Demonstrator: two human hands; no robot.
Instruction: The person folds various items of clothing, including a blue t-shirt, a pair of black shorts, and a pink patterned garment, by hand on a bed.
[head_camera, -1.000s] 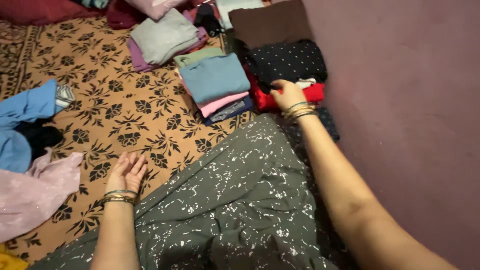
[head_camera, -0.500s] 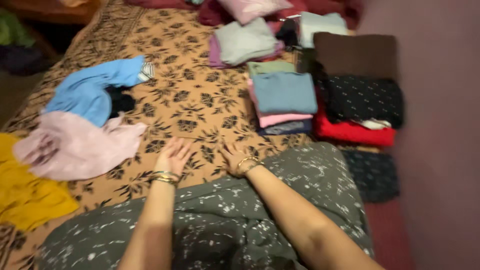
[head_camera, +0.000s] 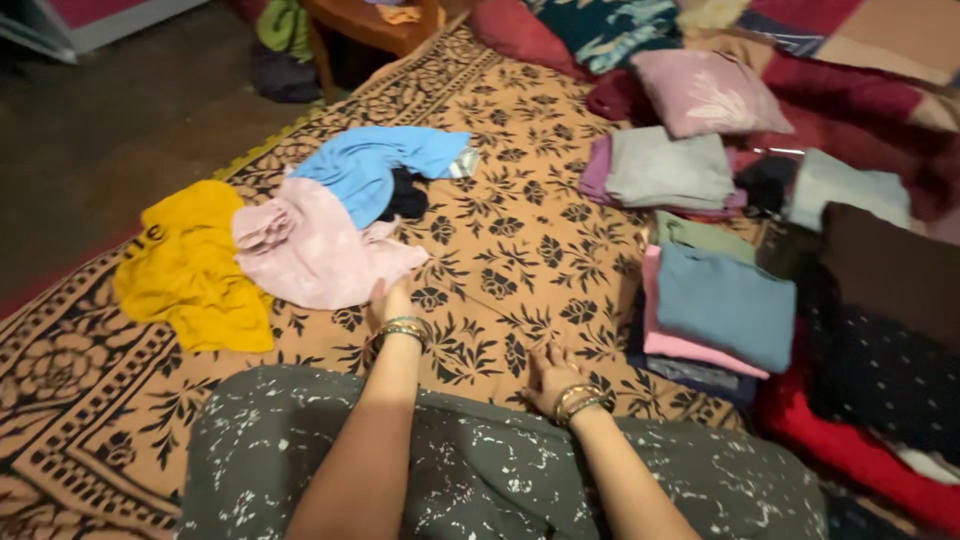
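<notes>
A home bedroom, we think.
We see an orange floral-print bedspread (head_camera: 520, 240), stacks of folded clothes (head_camera: 720, 300) and patterned pillows (head_camera: 700, 90).

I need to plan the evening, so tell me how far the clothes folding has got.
Done: folded stacks lie at the right. In hand: the left hand touches the crumpled pink garment; the right hand rests on the patterned sheet. Left: the pink, yellow garment and blue garment lie unfolded.
</notes>
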